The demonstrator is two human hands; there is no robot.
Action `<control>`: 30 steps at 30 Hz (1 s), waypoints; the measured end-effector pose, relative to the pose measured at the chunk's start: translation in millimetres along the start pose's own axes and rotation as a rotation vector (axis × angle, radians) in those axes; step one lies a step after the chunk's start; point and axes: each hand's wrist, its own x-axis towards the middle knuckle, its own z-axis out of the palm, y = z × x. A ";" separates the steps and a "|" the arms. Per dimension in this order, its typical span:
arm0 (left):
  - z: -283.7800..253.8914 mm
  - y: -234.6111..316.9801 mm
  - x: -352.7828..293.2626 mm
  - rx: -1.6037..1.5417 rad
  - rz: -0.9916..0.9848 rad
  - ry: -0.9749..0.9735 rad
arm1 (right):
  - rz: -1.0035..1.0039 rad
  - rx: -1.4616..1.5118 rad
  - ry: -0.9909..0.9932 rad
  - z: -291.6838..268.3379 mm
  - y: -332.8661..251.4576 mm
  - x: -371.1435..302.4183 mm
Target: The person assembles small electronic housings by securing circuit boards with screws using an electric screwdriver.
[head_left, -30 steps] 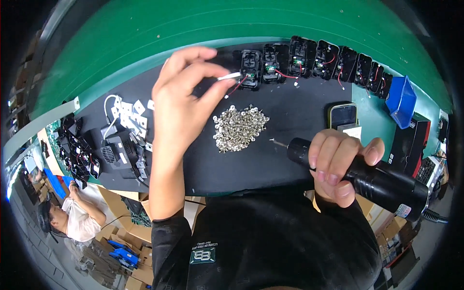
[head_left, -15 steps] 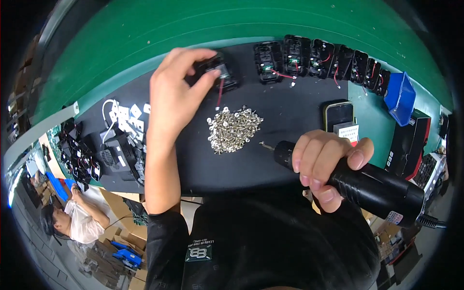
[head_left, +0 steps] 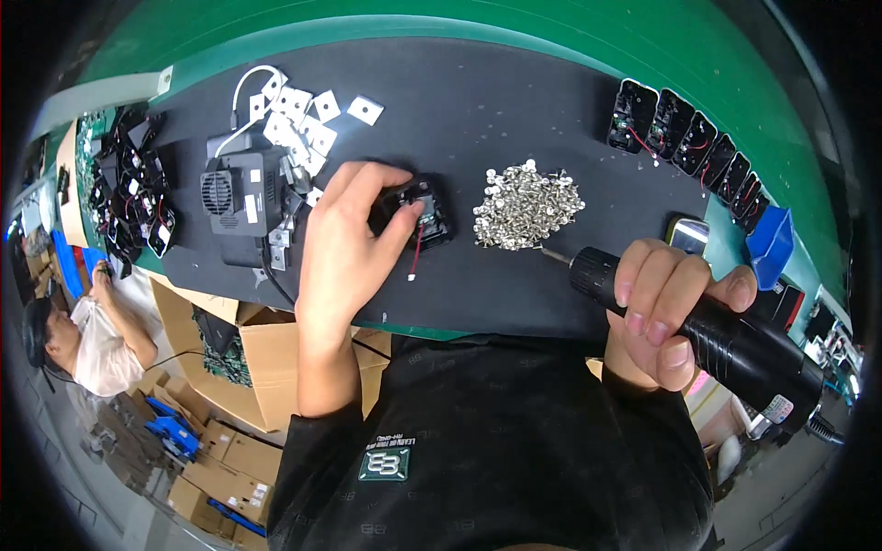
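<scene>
My left hand (head_left: 354, 230) grips a black plastic housing (head_left: 435, 226) by its far and right parts, thumb pressed inside and fingers over the top edge. A small green board shows in it, and a red wire with a white plug trails toward me onto the black mat. In my right hand (head_left: 675, 308) is a black corded electric screwdriver (head_left: 758, 363), its bit pointing left. The bit's tip is at the near edge of a pile of silver screws (head_left: 528, 207); whether it carries a screw, I cannot tell.
Further black housings (head_left: 634, 118) line the far right edge, beside a blue bin (head_left: 772, 248) and a phone (head_left: 689, 234). White square plates (head_left: 320, 138) and a black device with a fan grille (head_left: 246, 197) lie left. A person (head_left: 101, 344) sits beyond cardboard boxes (head_left: 266, 367).
My view has turned left. The left hand has brought the housing nearer to me, from beyond the screw pile to its left. The screwdriver tip has come to the pile's near edge.
</scene>
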 end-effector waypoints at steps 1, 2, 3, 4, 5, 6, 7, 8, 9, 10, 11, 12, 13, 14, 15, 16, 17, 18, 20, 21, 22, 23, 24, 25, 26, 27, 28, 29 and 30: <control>1.3 -2.4 1.6 -0.052 -0.002 -0.013 | -0.003 0.001 -0.020 1.3 1.7 1.3; 2.3 -4.4 2.2 -0.103 -0.002 -0.027 | -0.005 0.002 -0.038 2.4 2.9 3.0; -0.6 -2.4 1.1 -0.114 -0.001 -0.021 | -0.002 -0.004 -0.048 3.6 3.2 6.2; -7.1 2.6 -3.6 -0.077 0.072 0.076 | -0.005 0.022 -0.070 6.6 2.5 8.4; -10.5 5.0 -9.6 -0.039 0.146 0.172 | -0.008 0.047 -0.090 9.8 1.8 10.5; -9.3 2.3 -17.2 -0.064 0.210 0.240 | -0.001 0.039 -0.090 14.1 2.0 12.5; -10.3 3.7 -23.8 -0.054 0.342 0.254 | -0.002 0.053 -0.092 20.1 1.6 16.7; -9.0 7.1 -29.8 -0.041 0.397 0.207 | -0.002 0.067 -0.094 25.0 1.2 20.1; -5.3 11.8 -34.1 -0.029 0.453 0.158 | 0.007 0.062 -0.098 28.3 0.7 22.3; 1.9 15.4 -36.0 -0.014 0.457 0.172 | -0.003 0.089 -0.115 30.7 1.5 24.7; 7.6 18.3 -37.1 -0.011 0.453 0.164 | -0.013 0.116 -0.131 32.5 2.2 26.9; 14.2 20.3 -37.5 -0.034 0.465 0.173 | -0.030 0.126 -0.159 33.4 3.2 29.1; 18.1 20.0 -37.3 -0.054 0.477 0.180 | -0.023 0.125 -0.164 34.6 2.3 31.8; 19.7 17.6 -37.3 -0.058 0.472 0.184 | -0.010 0.134 -0.203 35.7 0.9 34.5; 21.0 15.3 -37.2 -0.088 0.520 0.205 | 0.002 0.143 -0.241 36.7 0.6 36.3; 23.1 13.9 -36.2 -0.121 0.572 0.224 | -0.012 0.152 -0.255 37.4 2.3 36.0; 23.5 13.4 -35.4 -0.127 0.571 0.225 | -0.008 0.147 -0.257 37.0 2.8 36.0; 22.9 13.2 -34.6 -0.145 0.594 0.209 | -0.017 0.153 -0.278 36.6 3.0 36.1; 24.0 10.4 -34.2 -0.161 0.614 0.192 | -0.025 0.162 -0.296 37.9 3.6 34.8; 26.7 7.8 -34.2 -0.207 0.628 0.205 | -0.026 0.166 -0.291 38.8 3.6 34.1; 29.1 5.9 -33.9 -0.255 0.643 0.217 | -0.028 0.166 -0.284 39.2 3.9 33.3; 29.6 6.2 -34.6 -0.258 0.644 0.216 | -0.027 0.164 -0.283 40.1 3.7 32.2; 29.8 7.3 -36.0 -0.264 0.587 0.230 | -0.007 0.168 -0.255 41.6 3.2 31.0; 29.8 9.8 -35.8 -0.275 0.535 0.240 | 0.013 0.168 -0.224 43.1 0.6 30.9; 30.3 11.4 -34.9 -0.281 0.539 0.236 | 0.013 0.160 -0.221 44.6 -1.4 31.1; 30.7 12.8 -34.0 -0.295 0.549 0.232 | 0.013 0.157 -0.194 46.4 -3.0 31.4; 30.9 11.9 -35.5 -0.295 0.549 0.237 | 0.015 0.172 -0.175 47.4 -1.0 30.6; 29.7 10.2 -36.9 -0.287 0.543 0.242 | 0.017 0.182 -0.179 48.1 1.3 29.1; 27.3 7.9 -38.3 -0.250 0.572 0.220 | 0.015 0.210 -0.163 48.6 3.7 27.1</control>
